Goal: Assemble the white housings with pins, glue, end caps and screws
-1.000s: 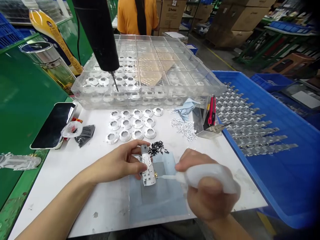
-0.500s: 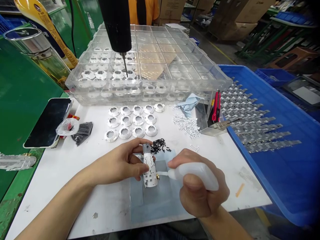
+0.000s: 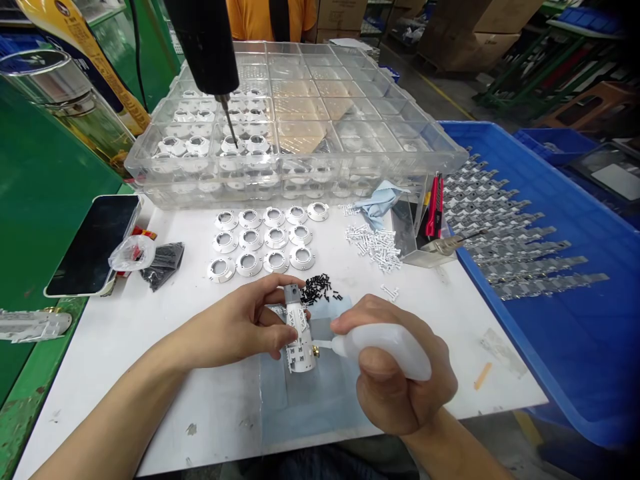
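Hands (image 3: 235, 320) (image 3: 400, 380); white housing (image 3: 299, 333); squeeze bottle (image 3: 385, 350)

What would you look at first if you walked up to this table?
You'd probably see the hands in front first: the left hand grips a white part, and the right hand points a squeeze bottle at it. Behind them is a big clear tray, with a black screwdriver hanging over it. On the right, a bright blue tray holds rows of metal strips.
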{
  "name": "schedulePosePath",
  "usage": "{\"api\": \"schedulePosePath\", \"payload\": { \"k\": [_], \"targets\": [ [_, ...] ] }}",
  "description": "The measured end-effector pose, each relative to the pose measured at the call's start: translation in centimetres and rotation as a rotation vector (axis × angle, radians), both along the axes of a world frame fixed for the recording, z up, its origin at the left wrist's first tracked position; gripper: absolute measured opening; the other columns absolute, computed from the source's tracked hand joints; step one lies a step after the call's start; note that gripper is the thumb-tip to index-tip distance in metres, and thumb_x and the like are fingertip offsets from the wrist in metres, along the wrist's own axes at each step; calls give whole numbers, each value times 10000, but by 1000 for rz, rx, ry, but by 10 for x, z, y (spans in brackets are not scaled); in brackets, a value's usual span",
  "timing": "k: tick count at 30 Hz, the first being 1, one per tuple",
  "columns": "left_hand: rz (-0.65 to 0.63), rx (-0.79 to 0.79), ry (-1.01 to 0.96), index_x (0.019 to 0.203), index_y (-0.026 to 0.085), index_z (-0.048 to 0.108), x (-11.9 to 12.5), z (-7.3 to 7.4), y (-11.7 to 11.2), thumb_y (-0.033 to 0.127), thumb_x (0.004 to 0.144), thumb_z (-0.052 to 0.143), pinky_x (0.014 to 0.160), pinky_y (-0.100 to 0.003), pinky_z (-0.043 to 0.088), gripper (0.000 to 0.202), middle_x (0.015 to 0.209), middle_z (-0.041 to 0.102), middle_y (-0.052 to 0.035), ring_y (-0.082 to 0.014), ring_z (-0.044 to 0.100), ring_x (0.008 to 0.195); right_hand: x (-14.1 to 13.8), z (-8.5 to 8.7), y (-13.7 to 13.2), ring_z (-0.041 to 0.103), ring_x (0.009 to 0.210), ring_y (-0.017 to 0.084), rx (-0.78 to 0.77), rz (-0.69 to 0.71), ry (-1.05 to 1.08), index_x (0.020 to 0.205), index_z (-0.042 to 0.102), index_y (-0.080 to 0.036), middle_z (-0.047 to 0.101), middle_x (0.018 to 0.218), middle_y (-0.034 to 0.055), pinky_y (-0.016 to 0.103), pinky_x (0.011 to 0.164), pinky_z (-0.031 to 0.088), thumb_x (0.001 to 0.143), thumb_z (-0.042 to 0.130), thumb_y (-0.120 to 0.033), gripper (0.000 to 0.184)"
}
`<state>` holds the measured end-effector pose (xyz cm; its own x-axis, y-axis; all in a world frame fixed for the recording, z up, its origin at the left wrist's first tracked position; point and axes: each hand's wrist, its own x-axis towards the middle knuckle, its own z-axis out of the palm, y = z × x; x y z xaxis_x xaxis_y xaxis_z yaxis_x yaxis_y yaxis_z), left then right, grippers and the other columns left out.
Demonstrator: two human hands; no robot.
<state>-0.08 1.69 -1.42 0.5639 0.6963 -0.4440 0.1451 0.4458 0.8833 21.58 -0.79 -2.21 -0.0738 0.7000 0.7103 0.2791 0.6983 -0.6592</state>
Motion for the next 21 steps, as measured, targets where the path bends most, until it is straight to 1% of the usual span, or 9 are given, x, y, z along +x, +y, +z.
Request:
{"api": "schedulePosePath", "payload": {
  "k": [5,11,14,17,19,21],
  "targets": [
    [8,-8,2,1375,349,492,0,0,1,275,923,749,749,-385,567,524,1110,641,7,-162,673,780,-2,0,-1,616,575,203,9,-27,14,908,707,-161,697,714,72,341,490,459,1011,564,-347,257],
    [7,-33,-36,1409,336,465,0,-1,0,252,917,753,744,-375,562,576,1145,660,-8,-150,663,763,-3,2,0,583,542,180,-7,-30,19,895,696,-161,691,701,69,325,466,422,1024,544,-364,285],
    [8,-38,-39,1385,333,482,0,0,0,243,918,748,741,-364,559,545,1162,660,-12,-144,656,756,2,5,0,597,549,188,-21,-5,-4,900,692,-163,686,695,67,328,474,436,1034,522,-384,309],
    [8,-43,-39,1373,336,485,0,2,1,237,923,739,739,-344,550,527,1037,654,22,-138,647,735,6,8,0,609,552,203,-45,-11,-15,880,688,-160,672,675,69,344,487,454,1041,504,-415,353],
    [5,-40,-26,1381,332,480,-1,3,1,247,925,739,730,-332,540,531,938,633,44,-138,641,715,6,7,0,602,545,204,-45,-17,-1,875,690,-163,669,666,66,346,485,451,1032,523,-407,335],
    [4,-33,-5,1391,329,480,-1,3,0,268,921,747,719,-331,534,543,916,627,46,-142,637,708,3,5,0,590,539,199,-34,-25,36,884,696,-169,668,661,58,341,478,439,1018,553,-383,290]
  ]
}}
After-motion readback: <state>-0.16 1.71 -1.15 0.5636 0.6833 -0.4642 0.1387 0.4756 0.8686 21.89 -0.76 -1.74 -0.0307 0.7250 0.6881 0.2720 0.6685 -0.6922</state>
